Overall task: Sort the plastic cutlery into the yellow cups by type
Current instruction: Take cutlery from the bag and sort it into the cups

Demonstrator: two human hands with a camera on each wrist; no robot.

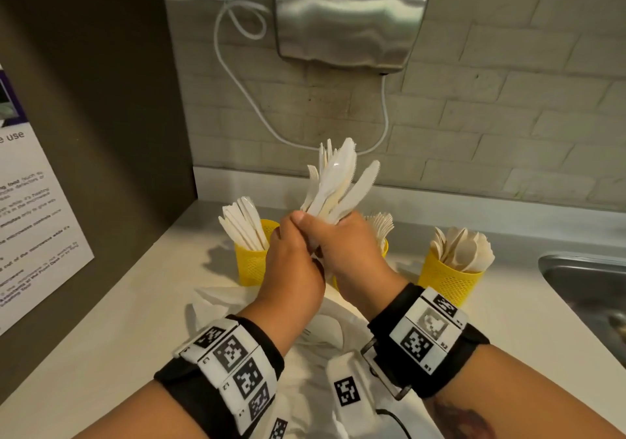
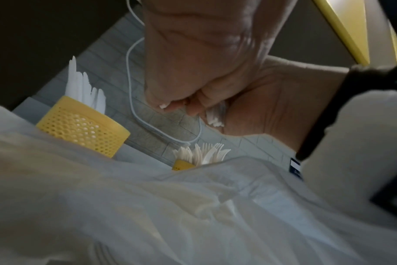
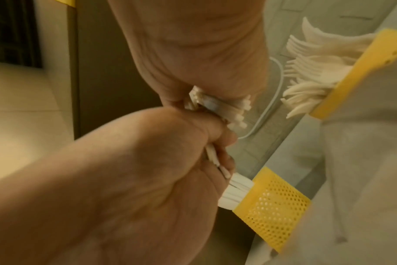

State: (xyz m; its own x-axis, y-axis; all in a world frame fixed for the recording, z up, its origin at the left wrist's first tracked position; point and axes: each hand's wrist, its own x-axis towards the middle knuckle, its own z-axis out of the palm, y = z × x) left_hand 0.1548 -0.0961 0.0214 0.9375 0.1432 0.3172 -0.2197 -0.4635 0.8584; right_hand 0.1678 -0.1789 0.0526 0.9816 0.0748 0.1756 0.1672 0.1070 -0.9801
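Both hands hold one bundle of white plastic cutlery (image 1: 338, 184) upright above the counter, with knives, forks and a spoon fanned out at its top. My left hand (image 1: 298, 232) grips the handles from the left and my right hand (image 1: 342, 235) grips them from the right. The handle ends (image 3: 218, 109) stick out below the fists. Three yellow mesh cups stand behind. The left cup (image 1: 252, 262) holds knives. The middle cup (image 1: 384, 247), mostly hidden by my right hand, holds forks. The right cup (image 1: 447, 279) holds spoons.
A crumpled white plastic bag (image 1: 305, 323) lies on the counter under my wrists. A steel sink (image 1: 582, 269) sits at the right edge. A metal hand dryer (image 1: 349, 15) with a white cable hangs on the brick wall. A dark wall with a poster (image 1: 34, 218) closes the left.
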